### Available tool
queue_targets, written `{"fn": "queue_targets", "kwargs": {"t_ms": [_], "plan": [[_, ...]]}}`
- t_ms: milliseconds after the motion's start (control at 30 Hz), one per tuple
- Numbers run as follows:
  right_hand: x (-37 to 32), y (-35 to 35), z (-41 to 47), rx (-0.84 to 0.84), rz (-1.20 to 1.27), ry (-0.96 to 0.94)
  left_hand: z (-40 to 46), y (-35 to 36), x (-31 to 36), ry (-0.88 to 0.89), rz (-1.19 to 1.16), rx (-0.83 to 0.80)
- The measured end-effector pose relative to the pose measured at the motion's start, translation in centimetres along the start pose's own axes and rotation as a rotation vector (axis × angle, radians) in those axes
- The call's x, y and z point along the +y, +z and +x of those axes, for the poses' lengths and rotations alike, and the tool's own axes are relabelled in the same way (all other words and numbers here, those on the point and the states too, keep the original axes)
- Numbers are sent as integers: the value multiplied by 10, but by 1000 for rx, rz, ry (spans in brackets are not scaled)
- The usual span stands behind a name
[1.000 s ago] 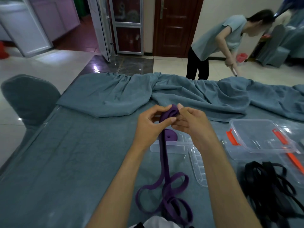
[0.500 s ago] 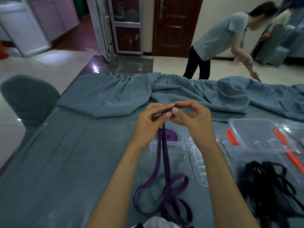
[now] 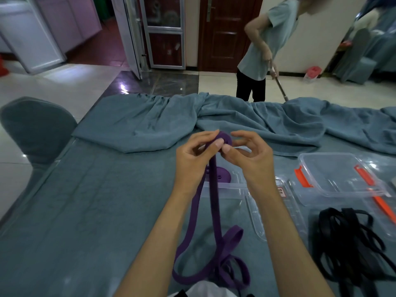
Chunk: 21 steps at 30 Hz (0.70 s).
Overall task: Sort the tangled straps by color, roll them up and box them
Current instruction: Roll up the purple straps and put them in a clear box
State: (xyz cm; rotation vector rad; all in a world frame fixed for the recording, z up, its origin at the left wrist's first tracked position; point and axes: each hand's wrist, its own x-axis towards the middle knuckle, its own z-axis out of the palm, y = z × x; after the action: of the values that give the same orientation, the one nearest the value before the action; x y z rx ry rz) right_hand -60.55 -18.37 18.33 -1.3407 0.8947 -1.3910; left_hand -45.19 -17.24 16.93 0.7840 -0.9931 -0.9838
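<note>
One long purple fabric strap (image 3: 214,211) trails loose across the table, and one finished purple rolled strap (image 3: 221,176) sits in the one clear plastic open box (image 3: 227,190). There is one tangled heap of black straps (image 3: 351,247), too knotted to count singly. One clear plastic lidded box with orange clips (image 3: 334,179) stands beside one flat clear lid (image 3: 257,213).
</note>
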Motion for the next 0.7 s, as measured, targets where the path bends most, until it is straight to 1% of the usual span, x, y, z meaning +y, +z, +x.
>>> {"fn": "queue_targets", "kwargs": {"t_ms": [67,100,167,233,267,367,467,533,600,633,700], "plan": [[3,-1,-2,-6,55,18,0,-5,0,-3,61,-106],[3,-2,-2,-13,79,49,1,-8,1,13,101,-128],[1,-3,0,-19,84,112,2,-11,2,72,202,-135],[-1,-5,4,-16,-24,96,1,-12,1,109,264,-119],[-4,-6,6,-14,-61,75,0,-11,1,109,268,-96],[-8,-8,8,-19,-51,13,-3,-9,1,108,206,-23],[-7,-5,7,-63,38,-31,-2,-11,3,101,146,-81],[-5,-1,5,-84,117,-20,1,-14,7,99,126,-124],[-4,3,3,-96,145,16,4,-17,11,129,153,-146],[-4,4,3,-105,136,35,4,-19,12,151,173,-143],[-6,5,5,-107,106,62,4,-20,14,177,190,-86]]}}
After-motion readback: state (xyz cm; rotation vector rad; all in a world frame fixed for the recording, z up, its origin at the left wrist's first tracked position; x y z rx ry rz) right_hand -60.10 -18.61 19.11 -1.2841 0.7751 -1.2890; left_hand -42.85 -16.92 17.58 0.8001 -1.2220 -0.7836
